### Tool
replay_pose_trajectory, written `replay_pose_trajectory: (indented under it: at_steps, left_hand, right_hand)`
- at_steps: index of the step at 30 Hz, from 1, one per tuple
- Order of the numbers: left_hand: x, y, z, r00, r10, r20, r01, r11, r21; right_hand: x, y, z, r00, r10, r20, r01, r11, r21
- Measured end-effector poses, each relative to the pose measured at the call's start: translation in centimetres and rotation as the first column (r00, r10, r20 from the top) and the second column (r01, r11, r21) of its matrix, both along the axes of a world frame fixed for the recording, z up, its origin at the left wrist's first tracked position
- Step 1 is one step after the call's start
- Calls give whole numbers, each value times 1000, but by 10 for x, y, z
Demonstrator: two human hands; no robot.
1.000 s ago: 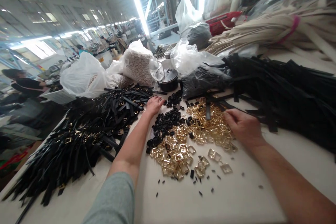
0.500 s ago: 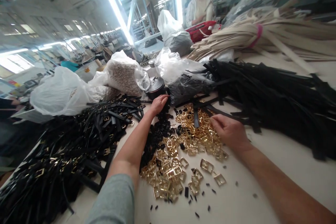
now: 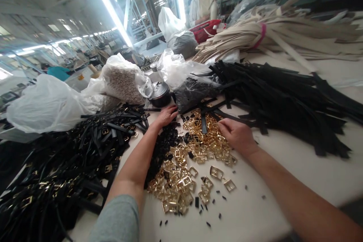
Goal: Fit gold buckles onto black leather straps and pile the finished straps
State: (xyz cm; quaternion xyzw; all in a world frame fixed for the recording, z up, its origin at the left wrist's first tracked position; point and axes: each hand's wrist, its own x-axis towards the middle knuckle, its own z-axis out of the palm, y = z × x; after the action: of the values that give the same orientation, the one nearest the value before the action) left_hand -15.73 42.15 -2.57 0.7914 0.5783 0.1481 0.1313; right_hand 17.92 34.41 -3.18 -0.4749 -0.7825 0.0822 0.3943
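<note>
My left hand (image 3: 166, 116) reaches over the far end of a pile of small black loops (image 3: 167, 140), just in front of a lidded black mug (image 3: 160, 94). Its fingers look stretched out and I see nothing in them. At the right edge of a heap of gold buckles (image 3: 206, 126), my right hand (image 3: 238, 135) is closed with thumb and fingers pinched together; what they hold, if anything, is hidden. A short black strap (image 3: 203, 123) lies across the buckles. More gold buckles (image 3: 181, 181) spread toward me.
Black straps with buckles (image 3: 70, 159) are heaped at left, plain black straps (image 3: 278, 98) at right. Behind stand plastic bags (image 3: 121, 77) and a bundle of beige strips (image 3: 255, 38). Small black scraps (image 3: 208, 224) dot the table (image 3: 244, 215). A person (image 3: 202, 2) is at the back.
The view has shifted, so most things sit further left. My left hand has come slightly nearer, away from the mug, and its fingers have spread. My right hand stays closed beside the buckles.
</note>
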Motion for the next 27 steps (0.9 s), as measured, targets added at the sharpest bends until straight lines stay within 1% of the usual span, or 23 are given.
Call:
replay_pose_trajectory:
  at_steps: [4, 7, 11, 14, 16, 17, 18, 19, 20, 21, 22, 23, 24, 26, 27]
  left_hand:
    - [-2, -34, 4, 998, -54, -42, 51, 997, -57]
    - [0, -62, 9, 994, -111, -15, 109, 990, -90]
    - [6, -100, 22, 981, -156, 113, 173, 971, -166]
    - [3, -119, 36, 956, -144, 257, 214, 939, -270]
    - [-6, -120, 42, 940, -94, 328, 197, 935, -294]
    - [-13, -117, 42, 939, -57, 339, 154, 952, -266]
    - [-20, -112, 40, 944, -11, 329, 85, 974, -211]
    - [-29, -104, 36, 952, 42, 303, 2, 990, -144]
    - [-37, -96, 30, 959, 105, 263, -87, 993, -77]
    - [-44, -87, 23, 962, 165, 216, -163, 986, -31]
    - [-50, -80, 16, 963, 210, 167, -211, 977, -11]
    - [-54, -75, 8, 964, 232, 127, -233, 972, -6]
    - [-56, -72, 2, 969, 228, 99, -228, 974, -12]
    - [-55, -76, -6, 981, 177, 80, -174, 984, -34]
    - [-52, -82, -7, 987, 138, 87, -134, 990, -48]
  right_hand:
    - [0, 0, 0, 1000, -17, 5, 17, 999, -28]
    - [0, 1, -2, 999, -34, 16, 35, 998, -57]
    - [0, 1, -3, 1000, -29, 11, 30, 996, -85]
    - [-1, 1, -2, 1000, -23, 6, 23, 996, -91]
    - [-1, 1, -1, 1000, -24, 4, 24, 996, -89]
    - [-1, 1, -1, 1000, -22, 1, 22, 996, -89]
    - [-1, 1, -1, 1000, -19, -2, 18, 996, -91]
    - [-1, 1, -1, 1000, -14, -5, 13, 995, -94]
    - [-1, 1, -1, 1000, -11, -8, 10, 995, -98]
    - [-1, 1, -1, 1000, -8, -10, 7, 995, -101]
    - [-1, 1, -1, 1000, -10, -12, 9, 995, -102]
    - [-1, 1, -2, 1000, -13, -13, 12, 995, -102]
    - [-1, 1, -2, 1000, -16, -14, 15, 995, -102]
    - [0, 1, -2, 1000, -20, -12, 19, 994, -103]
    - [0, 1, -2, 1000, -20, -9, 18, 994, -107]
